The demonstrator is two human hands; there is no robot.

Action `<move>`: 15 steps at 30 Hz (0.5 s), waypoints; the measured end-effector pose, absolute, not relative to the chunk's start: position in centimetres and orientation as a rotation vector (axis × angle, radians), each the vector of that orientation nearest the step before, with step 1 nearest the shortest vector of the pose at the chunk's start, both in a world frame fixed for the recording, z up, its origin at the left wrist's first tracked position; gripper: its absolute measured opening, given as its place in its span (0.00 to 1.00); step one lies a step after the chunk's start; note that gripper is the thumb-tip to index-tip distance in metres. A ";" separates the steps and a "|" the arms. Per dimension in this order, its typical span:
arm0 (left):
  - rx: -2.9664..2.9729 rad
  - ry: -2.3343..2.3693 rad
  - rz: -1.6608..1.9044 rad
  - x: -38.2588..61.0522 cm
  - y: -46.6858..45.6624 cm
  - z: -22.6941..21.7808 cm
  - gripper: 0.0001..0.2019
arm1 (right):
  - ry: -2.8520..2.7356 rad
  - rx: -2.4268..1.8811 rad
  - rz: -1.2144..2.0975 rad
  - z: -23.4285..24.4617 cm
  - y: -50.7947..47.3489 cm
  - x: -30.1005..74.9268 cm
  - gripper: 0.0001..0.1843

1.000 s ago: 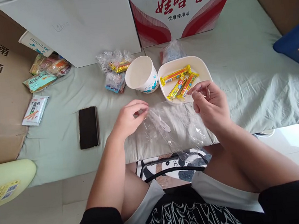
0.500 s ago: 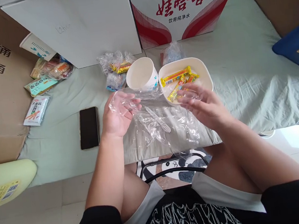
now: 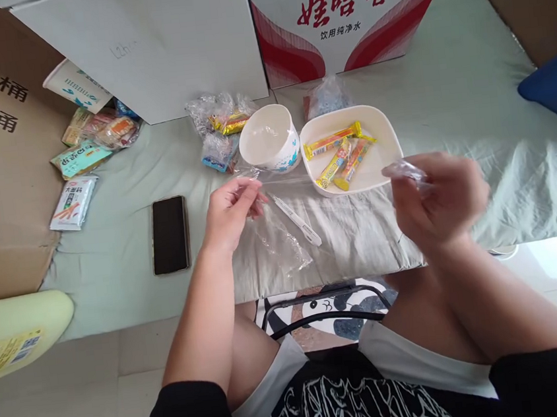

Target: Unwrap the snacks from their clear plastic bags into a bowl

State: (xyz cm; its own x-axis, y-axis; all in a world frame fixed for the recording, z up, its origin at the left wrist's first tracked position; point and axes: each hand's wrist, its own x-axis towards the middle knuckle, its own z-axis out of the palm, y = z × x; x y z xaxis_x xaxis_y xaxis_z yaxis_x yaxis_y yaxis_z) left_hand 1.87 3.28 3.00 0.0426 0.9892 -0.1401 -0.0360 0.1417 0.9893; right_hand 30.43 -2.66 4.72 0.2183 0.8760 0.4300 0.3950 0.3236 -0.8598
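My left hand point(image 3: 228, 215) is closed in a pinch on thin clear plastic film point(image 3: 286, 244), which hangs down toward the front edge of the cloth. My right hand point(image 3: 440, 201), smeared by motion, is closed on a crumpled bit of clear plastic point(image 3: 408, 171), just right of a cream tray point(image 3: 385, 134). Several yellow-wrapped snack bars point(image 3: 332, 141) lie inside that tray. Left of the tray stands a white paper bowl point(image 3: 266, 137) with blue print. A slim white tool point(image 3: 297, 220), its kind unclear, lies between my hands beside the film.
Crumpled plastic and snack packets point(image 3: 222, 121) lie behind the bowl. A phone point(image 3: 169, 234) rests at left, near a white snack packet point(image 3: 73, 203). A white carton point(image 3: 152, 49) and a red-and-white water carton point(image 3: 338, 23) stand at the back. A blue container point(image 3: 556, 83) is at far right.
My hands have drawn apart, the right one moving right, away from over the tray. Both have gone from loosely spread fingers to closed. The spread plastic covers less of the cloth.
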 end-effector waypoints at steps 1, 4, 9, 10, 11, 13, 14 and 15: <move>1.084 1.206 1.160 1.9 3.3 3.0 0.18 | -1.438 -1.202 0.417 4.9 -2.9 30.4 0.13; 1.061 1.167 1.322 1.6 3.5 2.9 0.23 | -1.626 -1.062 0.499 4.8 -2.7 29.9 0.25; 1.165 1.269 1.242 0.3 4.0 2.4 0.20 | -1.779 -1.228 0.656 3.5 -1.5 29.2 0.02; 1.202 1.310 1.160 0.0 4.1 2.4 0.18 | -1.728 -1.286 0.635 3.4 -1.4 29.3 0.03; 1.236 1.345 1.078 -0.4 4.1 2.4 0.17 | -1.666 -1.336 0.631 3.3 -1.3 29.4 0.02; 1.279 1.383 0.952 -1.0 4.0 2.7 0.15 | -1.545 -1.372 0.688 3.3 -1.2 29.6 0.02; 1.283 1.385 0.919 -1.3 3.8 2.9 0.15 | -1.491 -1.363 0.749 3.3 -1.2 29.6 0.03; 1.276 1.373 0.909 -1.6 3.7 3.2 0.15 | -1.439 -1.344 0.816 3.3 -1.1 29.7 0.05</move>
State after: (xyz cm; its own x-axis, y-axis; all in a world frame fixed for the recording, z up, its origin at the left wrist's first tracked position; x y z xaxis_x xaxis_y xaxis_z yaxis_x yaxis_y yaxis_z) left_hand -1.59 3.67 3.16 0.0686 0.9820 -0.1759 0.2216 0.1569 0.9624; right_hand 29.69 -1.14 3.27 0.0772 0.9763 0.2021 0.3275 0.1666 -0.9300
